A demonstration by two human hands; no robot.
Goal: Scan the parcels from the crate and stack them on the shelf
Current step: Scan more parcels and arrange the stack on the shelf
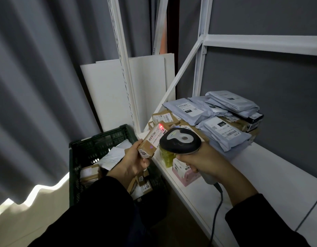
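Head view: left hand [134, 162] grips small brown cardboard parcel [152, 139] label-up, so grey handheld scanner [180, 140], clasped by right hand [205, 164], reads its barcode.

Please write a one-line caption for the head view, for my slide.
Left hand holds a cardboard parcel while right hand aims the scanner, red light on the label.

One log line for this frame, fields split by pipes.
step: scanning | left hand: holds small box | right hand: grips scanner, red dot on box | crate: parcels inside | shelf: pile stacked
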